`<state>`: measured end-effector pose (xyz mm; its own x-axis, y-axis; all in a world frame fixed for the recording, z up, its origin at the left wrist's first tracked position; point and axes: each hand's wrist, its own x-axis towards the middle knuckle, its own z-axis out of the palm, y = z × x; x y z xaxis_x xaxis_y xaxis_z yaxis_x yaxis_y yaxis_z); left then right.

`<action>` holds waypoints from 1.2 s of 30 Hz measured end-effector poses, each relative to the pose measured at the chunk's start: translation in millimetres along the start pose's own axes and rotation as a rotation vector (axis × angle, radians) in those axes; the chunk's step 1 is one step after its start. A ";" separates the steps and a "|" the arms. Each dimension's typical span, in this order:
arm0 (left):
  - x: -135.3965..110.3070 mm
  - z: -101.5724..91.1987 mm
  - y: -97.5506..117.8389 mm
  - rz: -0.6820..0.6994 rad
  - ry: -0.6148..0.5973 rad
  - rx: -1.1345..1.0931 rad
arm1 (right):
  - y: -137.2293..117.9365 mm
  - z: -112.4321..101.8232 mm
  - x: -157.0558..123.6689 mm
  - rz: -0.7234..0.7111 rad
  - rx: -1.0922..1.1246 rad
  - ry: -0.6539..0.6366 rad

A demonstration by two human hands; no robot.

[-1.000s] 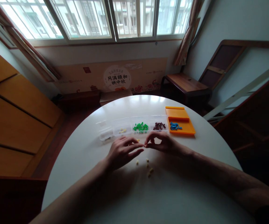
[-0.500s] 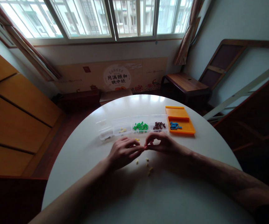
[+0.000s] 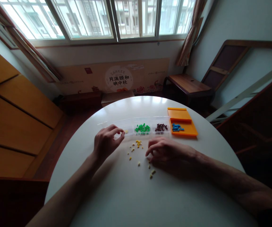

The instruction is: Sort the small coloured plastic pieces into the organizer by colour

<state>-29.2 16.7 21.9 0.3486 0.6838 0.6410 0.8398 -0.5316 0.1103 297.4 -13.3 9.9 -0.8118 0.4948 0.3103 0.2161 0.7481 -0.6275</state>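
My left hand (image 3: pixel 106 142) hovers over the left end of a row of clear compartments (image 3: pixel 128 121), thumb and forefinger pinched together beside the one that has yellow beads (image 3: pixel 126 131); whatever is in the pinch is too small to see. My right hand (image 3: pixel 167 152) rests fingers-down on the round white table (image 3: pixel 131 195), fingertips curled onto small yellow beads (image 3: pixel 151 172). More loose yellow beads (image 3: pixel 137 143) lie scattered between the two hands.
Further compartments carry green beads (image 3: pixel 142 128) and dark red beads (image 3: pixel 161 127). An orange tray (image 3: pixel 184 132) with blue beads (image 3: pixel 176 127) sits to the right. Beyond the table are a wooden chair (image 3: pixel 188 85), wooden cabinets (image 3: pixel 13 116) at left and windows.
The hands were pinched together at the table's middle; the left hand has moved up and left to the yellow compartment, the right has dropped onto the loose beads. Loose yellow beads now show.
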 end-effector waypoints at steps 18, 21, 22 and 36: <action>-3.8 0.5 22.9 0.197 -0.020 -0.275 | -0.2 15.4 10.5 -0.036 0.113 0.243; -8.4 4.8 38.4 0.342 -0.043 -0.357 | 7.3 19.1 10.2 0.003 0.125 0.322; -10.1 6.7 42.6 0.371 -0.046 -0.364 | 8.6 19.6 9.7 0.021 0.134 0.342; -13.7 11.9 52.9 0.447 -0.028 -0.418 | 7.3 21.9 10.9 0.028 0.194 0.358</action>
<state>15.4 -14.9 9.9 0.6452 0.3590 0.6744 0.3775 -0.9172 0.1271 278.2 -12.1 -7.0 -0.5597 0.6622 0.4983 0.1013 0.6514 -0.7519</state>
